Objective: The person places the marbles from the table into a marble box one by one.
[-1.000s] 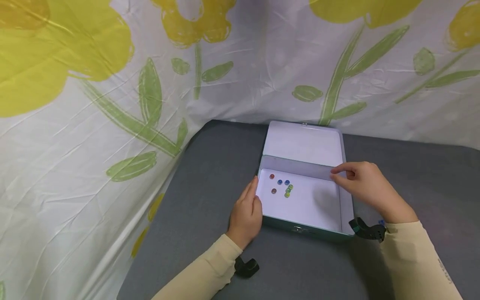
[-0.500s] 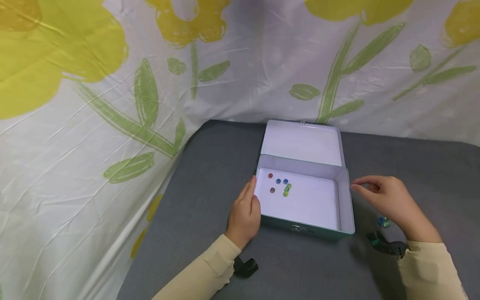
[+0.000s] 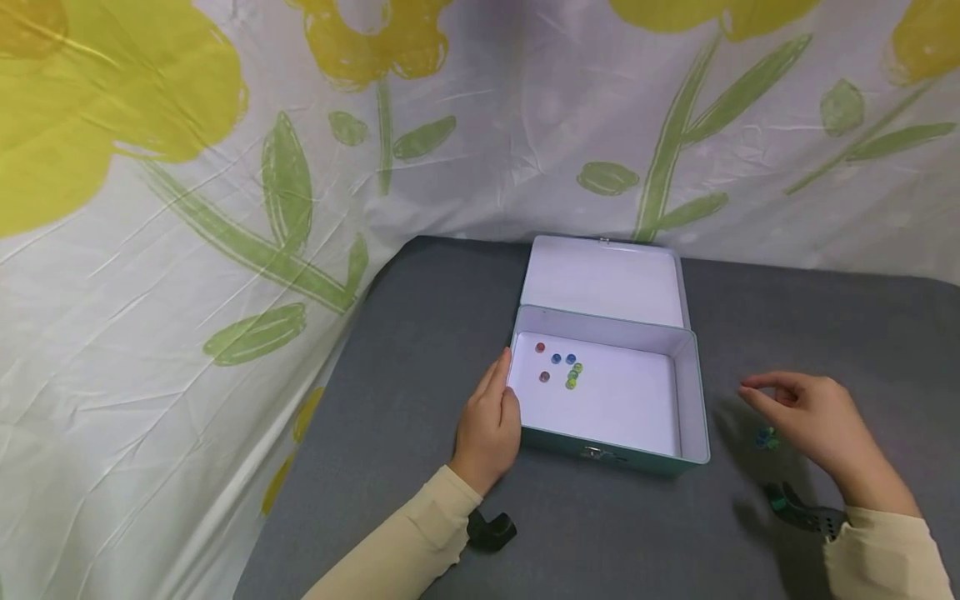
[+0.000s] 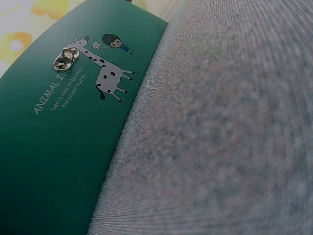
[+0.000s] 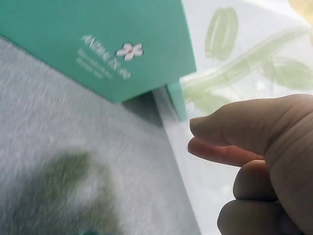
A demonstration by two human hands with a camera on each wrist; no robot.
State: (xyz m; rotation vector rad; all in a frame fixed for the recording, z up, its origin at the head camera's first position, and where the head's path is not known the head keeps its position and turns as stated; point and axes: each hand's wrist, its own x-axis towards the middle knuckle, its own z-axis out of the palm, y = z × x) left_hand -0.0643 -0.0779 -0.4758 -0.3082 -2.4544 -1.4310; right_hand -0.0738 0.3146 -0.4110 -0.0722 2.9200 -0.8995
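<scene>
A green tin box [image 3: 648,465] with a white inside stands on the grey tabletop, its hinged lid [image 3: 603,279] folded back. Small round glass-like beads lie in its left half, among them a red bead [image 3: 540,347], a blue bead [image 3: 571,358] and a yellow-green bead [image 3: 571,384]. My left hand [image 3: 487,425] rests its straight fingers along the box's left side. To the right of the box hovers my right hand [image 3: 817,417], thumb and index fingertips close together, other fingers loosely curled. Nothing shows between the tips in the right wrist view. A cluster of blue and green beads [image 3: 767,438] lies below it.
A metal clasp [image 4: 67,59] sits on the box's printed front wall. Behind the table hangs a white curtain [image 3: 510,150] with yellow flowers, reaching down its left side too. A black wrist mount [image 3: 491,532] projects beside the left sleeve.
My right hand has moved from over the box's right wall out to the right and toward me, to above the bead cluster. The left hand stays at the box; the beads inside look unchanged.
</scene>
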